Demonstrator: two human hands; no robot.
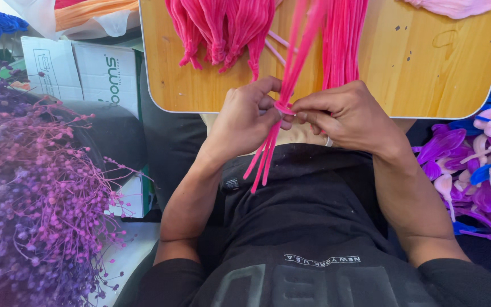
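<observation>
Hands pinching pink pipe cleaners point(291, 74) together: left hand point(244, 116) at nine o'clock, right hand point(345, 113) at three, below wooden table point(416, 68).

I see purple-pink beaded sprigs point(35, 193) at my left, a white cardboard box point(80, 71) behind them, and purple-blue fabric petals point(481, 170) at right.

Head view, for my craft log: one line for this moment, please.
left hand: pinching pink pipe cleaners | right hand: pinching same bundle | wooden board: behind hands

White cardboard box point(80, 71), upper left
</observation>
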